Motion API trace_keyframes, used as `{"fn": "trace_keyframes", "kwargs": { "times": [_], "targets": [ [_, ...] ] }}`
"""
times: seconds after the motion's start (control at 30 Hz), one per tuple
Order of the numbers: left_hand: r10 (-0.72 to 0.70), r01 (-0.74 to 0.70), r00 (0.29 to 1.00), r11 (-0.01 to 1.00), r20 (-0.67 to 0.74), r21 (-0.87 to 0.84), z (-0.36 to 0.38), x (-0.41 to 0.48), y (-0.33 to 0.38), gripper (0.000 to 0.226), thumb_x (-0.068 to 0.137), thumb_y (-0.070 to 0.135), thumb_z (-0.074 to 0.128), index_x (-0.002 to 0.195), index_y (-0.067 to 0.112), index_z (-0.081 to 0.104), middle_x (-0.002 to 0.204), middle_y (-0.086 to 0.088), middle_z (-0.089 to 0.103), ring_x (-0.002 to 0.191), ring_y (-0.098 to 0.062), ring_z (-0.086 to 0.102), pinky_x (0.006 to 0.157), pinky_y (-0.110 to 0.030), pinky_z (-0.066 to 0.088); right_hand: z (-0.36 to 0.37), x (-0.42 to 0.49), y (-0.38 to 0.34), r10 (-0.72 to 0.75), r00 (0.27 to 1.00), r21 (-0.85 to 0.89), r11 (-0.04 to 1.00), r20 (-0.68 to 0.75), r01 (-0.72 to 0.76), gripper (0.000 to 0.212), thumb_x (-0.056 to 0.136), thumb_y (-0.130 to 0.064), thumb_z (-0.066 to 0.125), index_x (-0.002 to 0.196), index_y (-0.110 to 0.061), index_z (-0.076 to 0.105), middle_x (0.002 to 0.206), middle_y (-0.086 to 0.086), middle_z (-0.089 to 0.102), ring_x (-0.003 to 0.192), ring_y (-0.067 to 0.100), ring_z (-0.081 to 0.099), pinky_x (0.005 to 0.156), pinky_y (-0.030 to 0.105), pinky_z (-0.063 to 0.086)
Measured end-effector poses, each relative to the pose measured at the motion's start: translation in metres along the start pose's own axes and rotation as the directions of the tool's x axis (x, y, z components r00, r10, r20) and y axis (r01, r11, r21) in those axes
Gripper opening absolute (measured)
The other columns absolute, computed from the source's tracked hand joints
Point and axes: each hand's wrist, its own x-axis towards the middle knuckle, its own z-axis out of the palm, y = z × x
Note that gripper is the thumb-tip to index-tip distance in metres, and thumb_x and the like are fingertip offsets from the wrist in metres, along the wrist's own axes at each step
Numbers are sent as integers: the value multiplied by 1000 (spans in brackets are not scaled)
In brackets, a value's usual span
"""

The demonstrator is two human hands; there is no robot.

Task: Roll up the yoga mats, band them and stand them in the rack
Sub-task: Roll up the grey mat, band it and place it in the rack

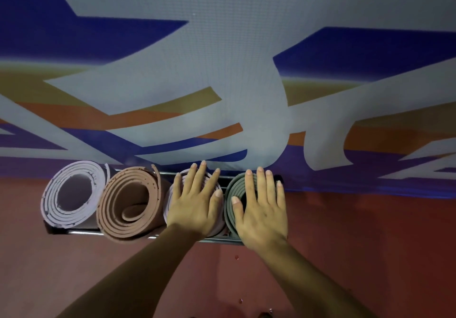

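Head view, hands (195,204) (262,210) flat on mats (169,194) (230,209), rack (217,240) by wall (222,70)

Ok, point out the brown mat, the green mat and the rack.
brown mat (112,206), head view, on its coiled top end.
green mat (228,209), head view, on its outer coils.
rack (81,231), head view, on its front metal rail.

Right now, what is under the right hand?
A rolled green mat, standing in the rack. The right hand rests flat on its top end and hides the roll's middle.
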Motion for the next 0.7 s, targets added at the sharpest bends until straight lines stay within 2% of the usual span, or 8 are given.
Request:
{"fn": "trace_keyframes", "kwargs": {
  "times": [0.13, 0.27, 0.4, 0.5, 0.6, 0.7],
  "targets": [
    [-5, 5, 1000, 1000, 23, 1, -1, 3, 1, 65, 102, 52, 1, 161, 30, 18, 169, 0, 4, 156, -17, -9, 124, -45, -8, -5, 7, 3, 0, 1000, 1, 1000, -4, 0, 70, 102, -55, 23, 158, -13, 28, 164, 15, 25, 154, 32, 18, 122, 56, 21],
    [21, -21, 1000, 999, 2, -36, -16, -4, -1, 71, 105, 50, 4, 156, 11, 36, 164, -9, 28, 154, -25, 18, 122, -43, 7, -11, 16, 1, 18, 1000, -18, 1000, 14, -17, 72, 100, -57, 20, 158, -15, 30, 163, 16, 28, 153, 33, 19, 123, 55, 15],
    [12, -19, 993, 998, -120, -56, -43, -38, -28, 62, 108, 44, 15, 151, 10, 44, 161, -8, 36, 151, -26, 29, 122, -46, 15, -24, 3, -23, 17, 1000, 19, 1000, -25, -17, 68, 100, -49, 22, 153, -11, 41, 161, 21, 31, 152, 38, 21, 122, 58, 15],
    [-11, -3, 972, 998, -236, -58, -64, -61, -76, 56, 107, 38, 24, 148, 9, 49, 158, -8, 41, 148, -26, 35, 120, -49, 25, -28, -13, -75, -120, 990, 130, 983, -79, 130, 60, 102, -43, 26, 152, -15, 41, 161, 17, 33, 151, 36, 25, 121, 53, 11],
    [-106, 103, 972, 994, -208, -25, -75, -79, -130, 60, 107, 43, 18, 152, 13, 44, 161, -5, 37, 150, -25, 31, 122, -47, 20, -26, -22, -139, -200, 979, 246, 948, -34, 202, 57, 103, -44, 23, 155, -24, 34, 164, 12, 28, 153, 30, 20, 125, 50, 12],
    [-131, 136, 981, 990, -140, 29, -73, -87, -165, 66, 106, 50, 9, 157, 17, 35, 165, -5, 27, 153, -23, 20, 123, -46, 9, -20, -17, -185, -199, 980, 273, 944, 24, 185, 60, 103, -50, 19, 158, -28, 25, 167, 9, 21, 154, 31, 16, 122, 56, 12]
  ]
}}
